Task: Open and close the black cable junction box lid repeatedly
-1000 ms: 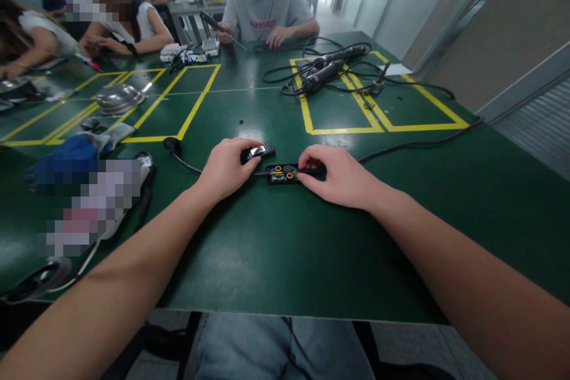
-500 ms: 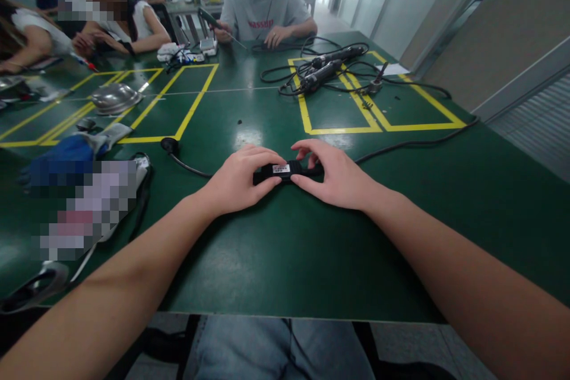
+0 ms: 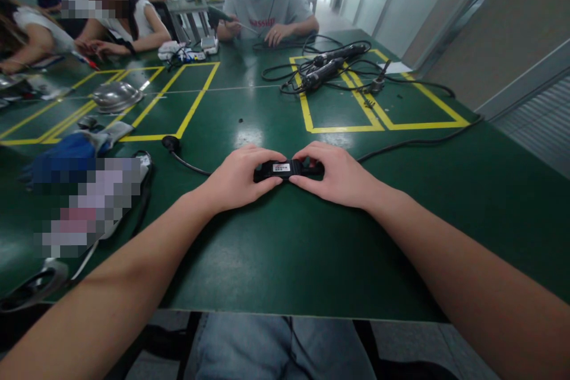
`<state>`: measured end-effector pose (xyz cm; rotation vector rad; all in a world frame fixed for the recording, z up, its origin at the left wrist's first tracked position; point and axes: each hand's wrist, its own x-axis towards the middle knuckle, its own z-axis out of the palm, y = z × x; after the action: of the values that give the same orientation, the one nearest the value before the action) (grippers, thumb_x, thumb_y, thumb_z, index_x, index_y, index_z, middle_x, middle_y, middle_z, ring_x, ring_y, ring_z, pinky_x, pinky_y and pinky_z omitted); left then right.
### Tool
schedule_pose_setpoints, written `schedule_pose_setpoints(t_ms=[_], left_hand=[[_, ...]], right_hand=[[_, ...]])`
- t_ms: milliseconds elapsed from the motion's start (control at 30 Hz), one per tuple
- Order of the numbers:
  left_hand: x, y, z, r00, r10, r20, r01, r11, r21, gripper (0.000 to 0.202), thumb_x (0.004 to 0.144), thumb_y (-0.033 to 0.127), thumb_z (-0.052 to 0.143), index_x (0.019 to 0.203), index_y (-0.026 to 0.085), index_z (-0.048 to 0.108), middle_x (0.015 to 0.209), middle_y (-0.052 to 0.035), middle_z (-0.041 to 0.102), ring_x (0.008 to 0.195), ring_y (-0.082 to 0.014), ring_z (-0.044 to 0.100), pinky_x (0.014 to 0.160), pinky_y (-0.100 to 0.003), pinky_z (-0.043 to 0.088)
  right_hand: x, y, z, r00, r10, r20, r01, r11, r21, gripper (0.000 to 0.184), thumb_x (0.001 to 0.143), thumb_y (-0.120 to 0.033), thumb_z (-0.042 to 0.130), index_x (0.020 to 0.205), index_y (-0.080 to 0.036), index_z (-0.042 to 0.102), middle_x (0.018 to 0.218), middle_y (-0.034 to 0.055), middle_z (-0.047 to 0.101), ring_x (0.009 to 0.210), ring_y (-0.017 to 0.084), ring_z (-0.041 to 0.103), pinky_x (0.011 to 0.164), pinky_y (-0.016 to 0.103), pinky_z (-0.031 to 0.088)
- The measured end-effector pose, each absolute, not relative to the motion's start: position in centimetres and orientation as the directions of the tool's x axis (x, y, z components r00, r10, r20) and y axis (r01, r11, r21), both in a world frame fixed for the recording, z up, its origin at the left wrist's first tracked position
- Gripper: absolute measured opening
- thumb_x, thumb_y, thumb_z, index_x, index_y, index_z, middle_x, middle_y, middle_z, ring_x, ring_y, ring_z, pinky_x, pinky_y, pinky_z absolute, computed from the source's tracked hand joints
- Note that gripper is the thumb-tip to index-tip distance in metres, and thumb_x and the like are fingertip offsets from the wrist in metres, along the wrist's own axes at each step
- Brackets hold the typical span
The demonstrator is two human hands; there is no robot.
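A small black plastic box with a white label lies on the green table, a black cable running off its left end. My left hand grips the box's left end, thumb and fingers closed round it. My right hand pinches the right end, fingers curled over the top. Both hands press on the box from either side.
Blue gloves and a blurred item lie at the left. Black power tools with tangled cables sit inside yellow floor-tape boxes at the back. A metal bowl stands left. Other people work at the far side and left.
A second ago the box lay uncovered, showing its circuit board, and my left hand held the black cover. The cover now sits on the box and both hands grip its ends.
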<state>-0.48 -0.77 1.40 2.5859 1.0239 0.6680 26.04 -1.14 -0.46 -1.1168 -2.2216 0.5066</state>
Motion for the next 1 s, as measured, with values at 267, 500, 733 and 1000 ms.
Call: schedule_pose_setpoints(t_ms=[267,500,733,1000], left_hand=[[-0.19,-0.95,1.23,0.628,0.697,0.347,0.553,-0.713,0.432,0.032,0.105,0.037,0.072,0.131,0.021,0.08,0.118,-0.0087,0.086,0.112,-0.0278,0.076,0.108,-0.044,0.059],[0.1,-0.95,1.12,0.595,0.711,0.375,0.558,-0.702,0.444,0.031,0.107,0.039,0.07,0.131,0.022,0.08,0.122,-0.0093,0.085,0.115,-0.0285,0.075,0.107,-0.045,0.058],[0.13,-0.73,1.1,0.625,0.725,0.289,0.586,-0.681,0.44,0.031,0.105,0.036,0.074,0.133,0.023,0.081,0.118,-0.0082,0.086,0.11,-0.0278,0.076,0.107,-0.045,0.059],[0.09,-0.8,1.15,0.631,0.719,0.291,0.587,-0.688,0.427,0.032,0.102,0.035,0.078,0.132,0.025,0.081,0.116,-0.0068,0.086,0.109,-0.0275,0.076,0.105,-0.043,0.059]], right_hand=[[25.94,-1.34,-0.37,-0.452,0.829,0.329,0.602,0.556,-0.573,0.026,0.095,-0.041,0.078,0.113,-0.023,0.078,0.109,0.0097,0.08,0.092,0.027,0.072,0.086,0.041,0.058],[25.94,-1.33,-0.23,-0.416,0.836,0.358,0.602,0.548,-0.581,0.027,0.096,-0.041,0.078,0.115,-0.022,0.077,0.108,0.0091,0.08,0.089,0.026,0.069,0.083,0.04,0.056],[26.47,-0.61,-0.32,-0.445,0.832,0.332,0.611,0.553,-0.566,0.023,0.093,-0.043,0.085,0.106,-0.024,0.083,0.106,0.0087,0.081,0.095,0.028,0.072,0.091,0.044,0.058],[26.6,-0.78,-0.11,-0.467,0.824,0.322,0.607,0.563,-0.561,0.023,0.091,-0.042,0.086,0.105,-0.025,0.081,0.104,0.0073,0.082,0.094,0.029,0.073,0.09,0.043,0.058]])
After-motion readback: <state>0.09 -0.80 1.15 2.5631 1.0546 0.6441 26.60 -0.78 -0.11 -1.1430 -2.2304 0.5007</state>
